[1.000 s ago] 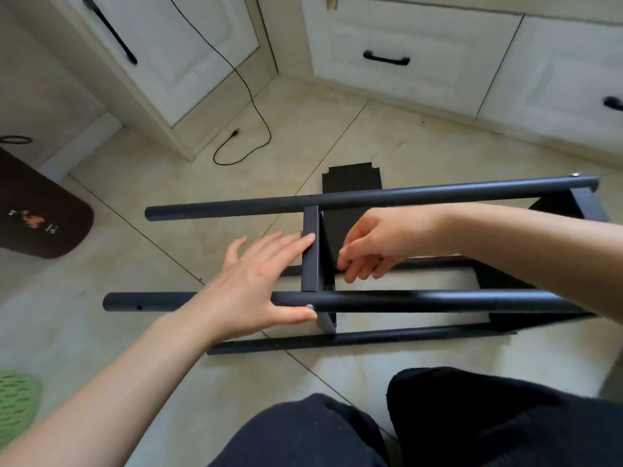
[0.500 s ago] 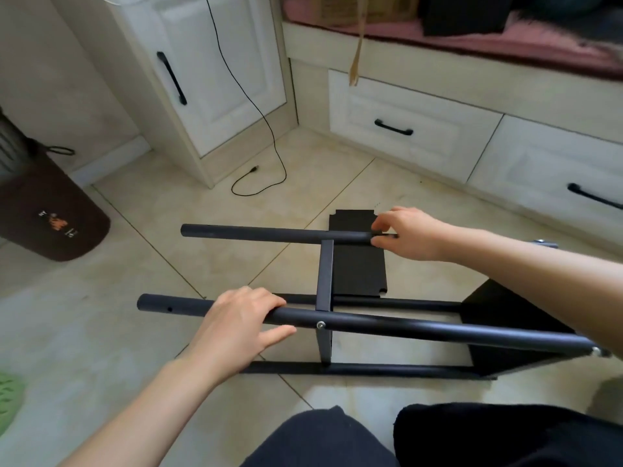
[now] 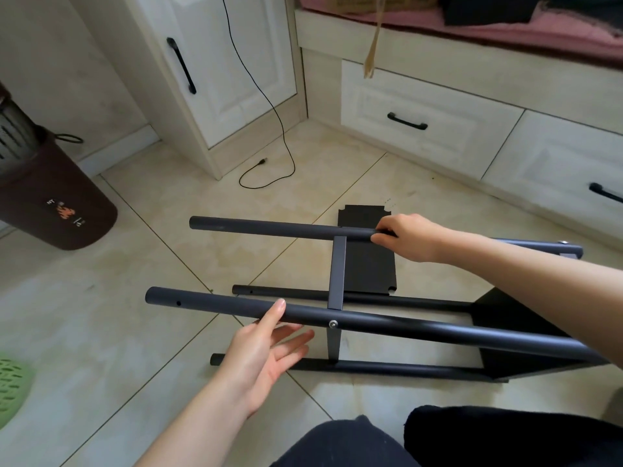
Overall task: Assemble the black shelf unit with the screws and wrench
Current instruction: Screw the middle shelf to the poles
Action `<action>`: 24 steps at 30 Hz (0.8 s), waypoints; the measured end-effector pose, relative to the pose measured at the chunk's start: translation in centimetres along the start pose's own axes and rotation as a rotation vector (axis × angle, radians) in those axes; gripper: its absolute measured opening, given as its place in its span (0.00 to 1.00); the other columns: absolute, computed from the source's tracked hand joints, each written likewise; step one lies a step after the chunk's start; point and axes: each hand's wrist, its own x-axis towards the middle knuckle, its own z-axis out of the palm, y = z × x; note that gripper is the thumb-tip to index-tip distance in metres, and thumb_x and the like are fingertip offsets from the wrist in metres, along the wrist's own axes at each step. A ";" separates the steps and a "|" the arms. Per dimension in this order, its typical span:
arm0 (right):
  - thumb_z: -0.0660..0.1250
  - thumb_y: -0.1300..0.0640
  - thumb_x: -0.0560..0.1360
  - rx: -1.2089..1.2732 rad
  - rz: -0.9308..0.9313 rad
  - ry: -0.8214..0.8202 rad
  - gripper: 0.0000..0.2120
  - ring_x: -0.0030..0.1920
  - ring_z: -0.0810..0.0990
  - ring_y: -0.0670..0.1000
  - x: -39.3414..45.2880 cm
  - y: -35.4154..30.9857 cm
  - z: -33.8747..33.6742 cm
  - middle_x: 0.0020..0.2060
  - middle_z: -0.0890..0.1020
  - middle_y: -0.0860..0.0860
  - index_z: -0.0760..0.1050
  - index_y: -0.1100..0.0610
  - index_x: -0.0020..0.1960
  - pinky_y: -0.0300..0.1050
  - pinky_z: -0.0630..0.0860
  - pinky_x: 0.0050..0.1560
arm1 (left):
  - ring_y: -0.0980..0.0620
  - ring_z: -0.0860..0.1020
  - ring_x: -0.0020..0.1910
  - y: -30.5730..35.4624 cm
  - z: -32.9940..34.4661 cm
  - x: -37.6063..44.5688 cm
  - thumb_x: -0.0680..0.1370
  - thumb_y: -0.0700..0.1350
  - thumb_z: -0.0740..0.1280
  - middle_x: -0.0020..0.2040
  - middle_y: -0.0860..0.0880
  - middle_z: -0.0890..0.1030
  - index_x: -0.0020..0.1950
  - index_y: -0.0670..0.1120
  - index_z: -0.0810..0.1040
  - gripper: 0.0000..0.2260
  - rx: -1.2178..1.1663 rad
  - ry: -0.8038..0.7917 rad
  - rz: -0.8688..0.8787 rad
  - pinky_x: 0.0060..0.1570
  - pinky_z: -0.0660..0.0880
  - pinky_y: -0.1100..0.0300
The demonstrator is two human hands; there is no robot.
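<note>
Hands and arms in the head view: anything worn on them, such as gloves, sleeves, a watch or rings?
Nothing shows. The left hand and right hand are bare, without gloves, rings or a watch, and both forearms are uncovered up to the frame edge, with no sleeve in view.

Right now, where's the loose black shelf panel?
In the head view the loose black shelf panel lies flat on the tiled floor behind the frame, under the far upper tube, just left of the right hand.
</note>
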 end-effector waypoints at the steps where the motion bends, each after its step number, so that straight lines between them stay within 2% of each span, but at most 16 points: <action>1: 0.57 0.45 0.83 0.007 0.005 -0.002 0.14 0.47 0.76 0.57 0.0 0.0 0.1 0.46 0.79 0.54 0.74 0.53 0.58 0.52 0.76 0.51 | 0.36 0.85 0.50 -0.1 0.4 0.1 0.79 0.47 0.69 0.53 0.34 0.84 0.57 0.36 0.77 0.14 -0.083 -0.021 -0.012 0.49 0.81 0.44; 5: 0.55 0.46 0.83 0.012 0.027 -0.002 0.13 0.49 0.75 0.57 -0.3 -0.3 0.4 0.49 0.79 0.53 0.72 0.50 0.61 0.56 0.74 0.58 | 0.36 0.85 0.48 -0.2 1.9 0.2 0.80 0.40 0.68 0.51 0.32 0.84 0.58 0.36 0.75 0.10 -0.238 -0.016 0.016 0.38 0.84 0.47; 8: 0.55 0.47 0.83 0.052 0.026 0.001 0.14 0.51 0.75 0.57 -0.8 -0.2 -0.4 0.52 0.79 0.53 0.73 0.50 0.64 0.55 0.74 0.58 | 0.35 0.85 0.50 0.0 2.4 -0.1 0.80 0.41 0.68 0.53 0.32 0.84 0.59 0.36 0.74 0.11 -0.176 -0.018 0.065 0.42 0.84 0.44; 11: 0.57 0.49 0.83 0.122 0.019 0.026 0.14 0.50 0.76 0.57 -1.9 0.3 -2.0 0.49 0.78 0.52 0.74 0.53 0.64 0.46 0.70 0.48 | 0.37 0.85 0.50 1.0 3.1 -0.8 0.80 0.42 0.68 0.52 0.36 0.85 0.61 0.38 0.75 0.12 -0.107 -0.047 0.131 0.46 0.83 0.44; 15: 0.58 0.49 0.83 0.166 0.049 0.097 0.12 0.42 0.77 0.50 -4.3 1.4 -5.0 0.45 0.80 0.50 0.74 0.52 0.62 0.43 0.69 0.42 | 0.40 0.86 0.50 3.1 5.2 -2.5 0.79 0.44 0.68 0.51 0.38 0.86 0.61 0.41 0.76 0.13 -0.031 -0.129 0.256 0.48 0.82 0.46; 17: 0.59 0.50 0.83 0.202 0.065 0.150 0.11 0.40 0.77 0.47 -5.9 2.2 -6.9 0.43 0.80 0.49 0.73 0.52 0.61 0.44 0.73 0.44 | 0.40 0.86 0.51 4.3 7.0 -3.5 0.79 0.45 0.69 0.51 0.38 0.86 0.60 0.42 0.76 0.12 -0.002 -0.191 0.325 0.47 0.83 0.47; 20: 0.58 0.51 0.83 0.258 0.098 0.222 0.08 0.45 0.80 0.50 -8.8 3.4 -9.7 0.45 0.80 0.49 0.70 0.51 0.61 0.48 0.78 0.50 | 0.41 0.86 0.51 6.6 10.3 -5.0 0.78 0.45 0.69 0.51 0.39 0.86 0.59 0.43 0.77 0.12 0.054 -0.277 0.426 0.47 0.84 0.48; 24: 0.56 0.55 0.84 0.300 0.119 0.265 0.07 0.47 0.80 0.51 -12.9 5.5 -13.1 0.48 0.79 0.51 0.68 0.52 0.60 0.45 0.77 0.48 | 0.43 0.86 0.49 9.3 15.5 -7.2 0.80 0.44 0.68 0.49 0.39 0.86 0.59 0.43 0.76 0.10 0.186 -0.376 0.537 0.44 0.84 0.49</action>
